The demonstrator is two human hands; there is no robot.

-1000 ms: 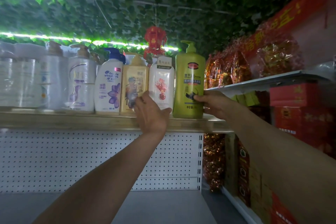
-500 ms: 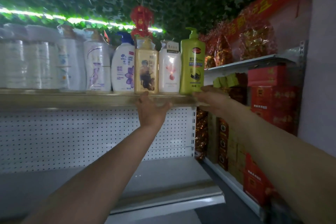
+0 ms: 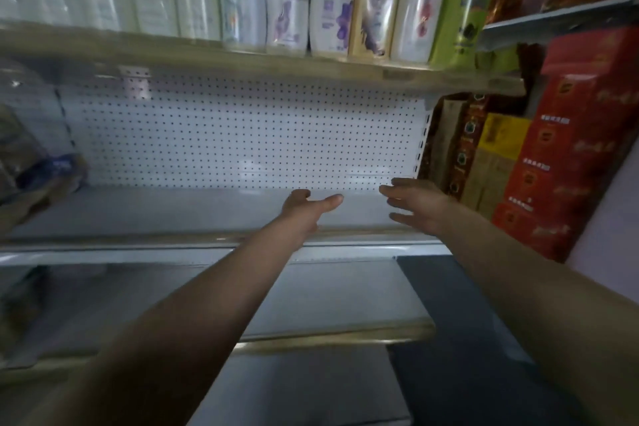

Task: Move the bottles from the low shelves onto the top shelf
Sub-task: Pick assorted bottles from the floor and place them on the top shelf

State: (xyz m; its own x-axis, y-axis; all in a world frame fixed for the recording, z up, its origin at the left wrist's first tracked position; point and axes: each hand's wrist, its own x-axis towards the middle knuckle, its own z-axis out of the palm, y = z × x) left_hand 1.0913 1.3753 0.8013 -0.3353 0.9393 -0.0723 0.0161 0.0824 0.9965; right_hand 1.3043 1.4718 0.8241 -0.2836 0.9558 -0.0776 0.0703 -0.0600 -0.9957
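Nearest, both hands hang loose and hold nothing: left hand [image 3: 304, 209] and right hand [image 3: 416, 204] over the bare middle shelf [image 3: 173, 214]. Beyond, the bottles [image 3: 332, 3] stand crowded on the top shelf [image 3: 214, 55] (blurred). Full pump bottles likely weigh plenty, with slick plastic; grip each body mid-height.

Glossy plastic bottles [image 3: 332, 7] line a smooth metal top shelf [image 3: 207, 55] before a matt perforated back panel [image 3: 242, 135].

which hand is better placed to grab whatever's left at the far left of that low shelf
Probably the left hand: it hangs open over the low shelf, nearer the blurred items at the left end. The right hand, also open, sits by the right edge.
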